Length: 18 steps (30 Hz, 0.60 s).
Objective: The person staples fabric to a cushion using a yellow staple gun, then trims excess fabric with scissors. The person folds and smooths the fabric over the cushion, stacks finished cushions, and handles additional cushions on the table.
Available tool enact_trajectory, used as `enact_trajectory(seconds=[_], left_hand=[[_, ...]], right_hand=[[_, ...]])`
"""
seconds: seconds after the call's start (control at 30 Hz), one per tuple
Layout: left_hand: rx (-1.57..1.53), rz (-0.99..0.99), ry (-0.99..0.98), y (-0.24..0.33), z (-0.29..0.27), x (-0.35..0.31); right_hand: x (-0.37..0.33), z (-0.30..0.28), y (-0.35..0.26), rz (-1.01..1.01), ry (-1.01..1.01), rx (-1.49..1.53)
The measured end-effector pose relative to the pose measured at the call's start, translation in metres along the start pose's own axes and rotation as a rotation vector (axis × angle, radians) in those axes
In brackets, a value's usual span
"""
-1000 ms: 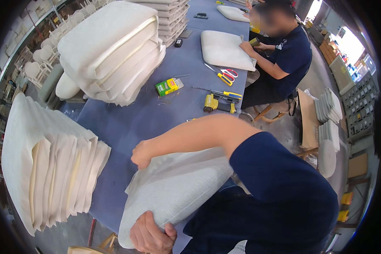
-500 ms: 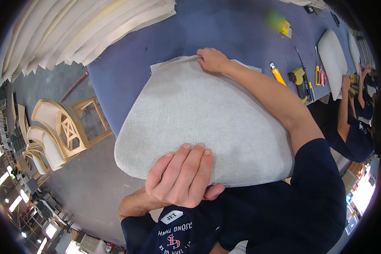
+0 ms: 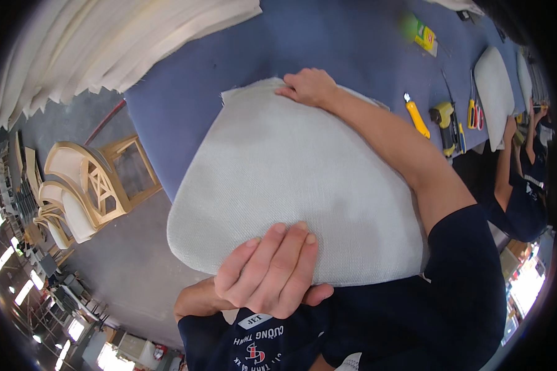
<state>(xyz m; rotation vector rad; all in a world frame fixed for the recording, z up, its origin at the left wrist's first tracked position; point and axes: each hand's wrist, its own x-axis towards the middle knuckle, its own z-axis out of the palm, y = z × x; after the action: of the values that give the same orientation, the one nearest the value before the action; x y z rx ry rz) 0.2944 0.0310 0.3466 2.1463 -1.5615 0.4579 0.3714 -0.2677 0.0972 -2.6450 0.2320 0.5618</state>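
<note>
A chair seat pad (image 3: 278, 167) covered in light grey woven fabric is held in front of me, its wide rounded edge near my body and its narrower end over the table. My left hand (image 3: 269, 269) grips the middle of the near edge, fingers on top and thumb at the underside. At the far end, my right hand (image 3: 309, 88) is closed on the fabric edge, where raw frayed cloth sticks out. The pad's underside and the tips of the right fingers are hidden.
The blue-grey table (image 3: 179, 111) holds stacked pale fabric (image 3: 136, 43) at far left. A yellow cutter (image 3: 417, 119), a staple gun (image 3: 443, 120), screwdrivers (image 3: 471, 114) and a yellow-green box (image 3: 425, 37) lie right. Wooden chairs (image 3: 99, 185) stand left; a co-worker (image 3: 520, 198) handles another pad (image 3: 495, 93).
The pad's near edge has come slightly lower toward my body, with my left hand on it. My right hand has shifted slightly along the far edge. Both hands keep their grip.
</note>
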Motion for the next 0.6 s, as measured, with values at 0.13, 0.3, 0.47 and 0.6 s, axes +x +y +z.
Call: enact_trajectory(seconds=[0.13,0.3,0.47,0.6], left_hand=[[-0.044,0.000,0.024,0.000,-0.003,-0.005],[-0.034,0.009,0.035,-0.001,-0.003,-0.004],[-0.066,0.029,-0.052,-0.011,-0.011,-0.004],[-0.049,0.036,-0.039,-0.016,-0.010,0.007]], right_hand=[[0.001,-0.009,-0.020,0.063,-0.014,0.212],[0.018,-0.006,-0.070,0.042,-0.009,0.221],[0.037,0.009,-0.057,-0.107,0.009,0.047],[0.040,0.016,-0.050,-0.115,0.101,0.008]])
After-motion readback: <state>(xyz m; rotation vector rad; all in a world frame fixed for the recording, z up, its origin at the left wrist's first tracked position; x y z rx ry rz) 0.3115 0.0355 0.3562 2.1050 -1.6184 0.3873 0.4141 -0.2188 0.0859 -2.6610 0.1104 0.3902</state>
